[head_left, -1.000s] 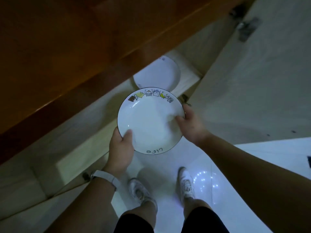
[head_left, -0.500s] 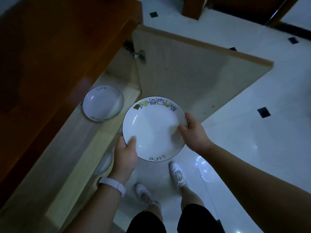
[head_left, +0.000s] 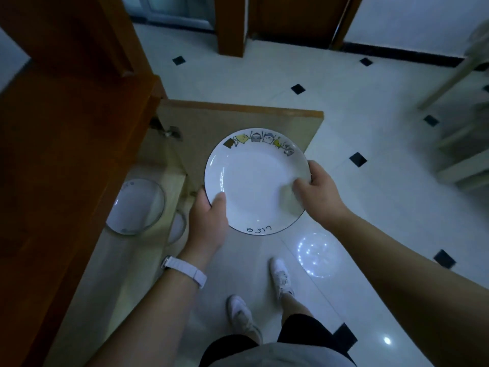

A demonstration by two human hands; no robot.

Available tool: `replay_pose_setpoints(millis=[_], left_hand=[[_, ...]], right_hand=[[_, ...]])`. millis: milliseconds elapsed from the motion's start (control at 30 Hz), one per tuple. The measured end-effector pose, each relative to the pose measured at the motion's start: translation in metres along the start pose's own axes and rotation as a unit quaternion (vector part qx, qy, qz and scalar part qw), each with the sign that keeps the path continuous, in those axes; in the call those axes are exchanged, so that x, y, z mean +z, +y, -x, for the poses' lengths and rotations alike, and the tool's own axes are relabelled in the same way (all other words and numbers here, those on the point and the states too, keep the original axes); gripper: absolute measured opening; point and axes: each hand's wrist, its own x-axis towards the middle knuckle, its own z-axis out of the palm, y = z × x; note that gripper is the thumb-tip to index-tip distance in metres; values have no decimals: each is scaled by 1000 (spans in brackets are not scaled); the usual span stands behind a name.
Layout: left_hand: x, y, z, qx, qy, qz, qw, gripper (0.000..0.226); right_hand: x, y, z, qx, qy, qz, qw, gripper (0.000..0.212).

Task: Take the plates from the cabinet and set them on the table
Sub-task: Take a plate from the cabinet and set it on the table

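While both hands grip it, the white plate [head_left: 255, 181] sits level in the air, out in front of the person and above the pale tiled floor [head_left: 357, 213]. The left hand [head_left: 209, 221] is closed on the near-left rim, thumb lying on the plate's upper face and the other fingers tucked underneath, out of sight. The right hand [head_left: 318, 190] is clamped on the right rim the same way, thumb pressed flat on top. A white wristband [head_left: 185, 270] circles the left wrist.

Small cartoon figures run along the plate's far edge, and dark handwriting sits on its near edge. Just behind the plate stands the open cabinet door [head_left: 211, 128], its light inner face turned to the camera, a metal hinge [head_left: 170, 133] at its left. The brown wooden cabinet [head_left: 66, 154] fills the left of the view.

Down on the pale cabinet shelf [head_left: 143, 260], left of the left hand, rests a second plate [head_left: 135, 206], well clear of the one being carried. A curved pale edge peeks out just right of it, possibly another dish on a lower level, though the light is too dim to be sure.

Below, two white shoes [head_left: 260, 295] stand on the tiles, the right one ahead of the left, with black shorts at the bottom of the view. Small black diamonds dot the floor.
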Motion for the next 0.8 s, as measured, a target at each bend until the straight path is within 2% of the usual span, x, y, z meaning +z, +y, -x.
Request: replay_pose_setpoints(millis=[233,500,800], left_hand=[[41,40,7,32,-69,-18,997,18],[107,76,43,61,-138,-23,988,20],[230,100,114,84,-180,-43,979,21]], right_hand=[[-58,-5,28,32,79,-58,995,24],[-141,11,49,21,153,-87,984,26],[-271,64,75,17,204,-97,974,30]])
